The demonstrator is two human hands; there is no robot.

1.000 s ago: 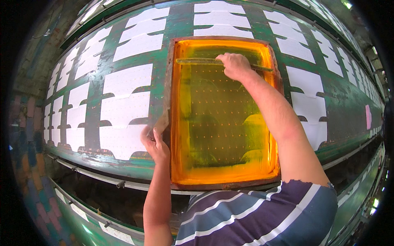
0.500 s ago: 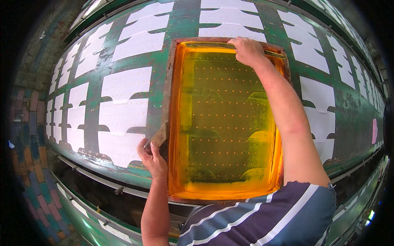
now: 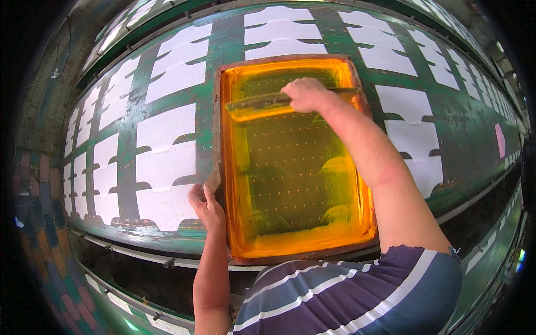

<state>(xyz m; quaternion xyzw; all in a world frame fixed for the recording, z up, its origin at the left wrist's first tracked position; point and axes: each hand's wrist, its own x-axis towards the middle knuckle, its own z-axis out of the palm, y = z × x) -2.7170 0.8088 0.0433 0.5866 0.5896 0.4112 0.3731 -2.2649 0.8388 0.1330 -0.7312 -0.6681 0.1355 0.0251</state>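
Head view: your right hand [image 3: 306, 94] is closed around the squeegee [image 3: 262, 103], which lies crosswise at the 12 o'clock end of the printing screen [image 3: 290, 167], blade down on the orange mesh, probably so its full width bears evenly on the mesh. Your right forearm runs straight out from 5 o'clock, elbow nearly extended, wrist bent over the handle. Your left hand [image 3: 205, 204] grips the frame's left rail at about 8 o'clock, fingers curled tight on the wood, likely pinning the frame flat against the green table [image 3: 128, 139] so it cannot shift. The screen sits over a column of white cut pieces [image 3: 167, 167]; more of them lie in rows from 9 to 3 o'clock, apart from the frame
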